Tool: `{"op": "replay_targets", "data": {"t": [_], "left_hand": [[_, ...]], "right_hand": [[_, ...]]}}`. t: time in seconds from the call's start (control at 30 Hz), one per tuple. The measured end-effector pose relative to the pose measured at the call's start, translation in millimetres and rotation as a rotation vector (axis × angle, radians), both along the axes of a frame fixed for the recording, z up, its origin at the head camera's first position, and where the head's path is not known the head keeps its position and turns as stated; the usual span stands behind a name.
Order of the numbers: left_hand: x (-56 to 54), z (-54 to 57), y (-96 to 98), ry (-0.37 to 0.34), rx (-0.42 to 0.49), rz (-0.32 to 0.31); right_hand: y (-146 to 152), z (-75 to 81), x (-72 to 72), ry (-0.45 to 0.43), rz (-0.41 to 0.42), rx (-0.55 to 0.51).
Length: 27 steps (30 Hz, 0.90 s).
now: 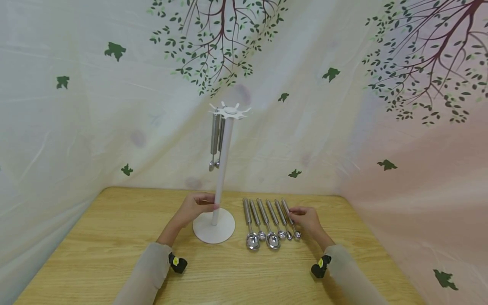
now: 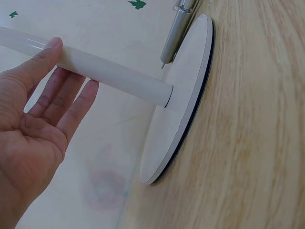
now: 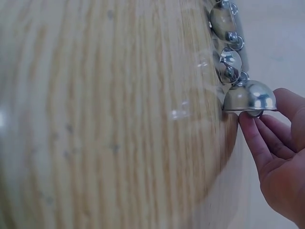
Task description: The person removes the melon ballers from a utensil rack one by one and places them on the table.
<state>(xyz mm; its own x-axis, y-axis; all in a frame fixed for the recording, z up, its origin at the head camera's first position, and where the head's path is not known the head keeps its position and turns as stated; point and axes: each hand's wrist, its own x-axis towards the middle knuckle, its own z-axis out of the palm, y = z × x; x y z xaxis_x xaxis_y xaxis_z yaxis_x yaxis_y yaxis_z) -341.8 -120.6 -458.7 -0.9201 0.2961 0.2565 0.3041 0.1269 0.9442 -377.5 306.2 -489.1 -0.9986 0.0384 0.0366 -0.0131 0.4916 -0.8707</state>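
A white stand [image 1: 225, 156] rises from a round base [image 1: 207, 234], with a ring of hooks at its top. My left hand [image 1: 193, 208] grips its pole low down, thumb on one side and fingers on the other. On the table, several metal scoops lie in a row, handles pointing away. At the row's right end, my right hand [image 1: 308, 218] pinches the handle of a small metal scoop [image 1: 297, 234]. The right wrist view shows that scoop's rounded bowl [image 3: 250, 97] in front of the fingertips; its handle is mostly hidden there.
A few metal scoops [image 1: 214, 135] hang from the stand's left side. Large scoops [image 1: 252, 240] lie at the left part of the row. The wooden table [image 1: 228, 279] ends at a pale cloth backdrop [image 1: 160, 127] printed with leaves and branches.
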Motion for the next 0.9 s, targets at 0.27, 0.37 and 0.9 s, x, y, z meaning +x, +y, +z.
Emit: {"op": "replay_targets", "data": {"t": [0.27,0.37,0.9], "left_hand": [[-0.3,-1.0,-0.7,-0.005,0.002,0.001],[-0.1,-0.7,-0.6,-0.001,0.002,-0.002],[0.4,0.7,1.4,0.009,-0.007,0.011]], "right_hand": [[-7.7,1.4,2.6,0.045,0.006,0.028],[-10.9,3.9,4.6,0.053,0.005,0.03],[-15.3,3.1,5.6,0.103,0.017,0.048]]}}
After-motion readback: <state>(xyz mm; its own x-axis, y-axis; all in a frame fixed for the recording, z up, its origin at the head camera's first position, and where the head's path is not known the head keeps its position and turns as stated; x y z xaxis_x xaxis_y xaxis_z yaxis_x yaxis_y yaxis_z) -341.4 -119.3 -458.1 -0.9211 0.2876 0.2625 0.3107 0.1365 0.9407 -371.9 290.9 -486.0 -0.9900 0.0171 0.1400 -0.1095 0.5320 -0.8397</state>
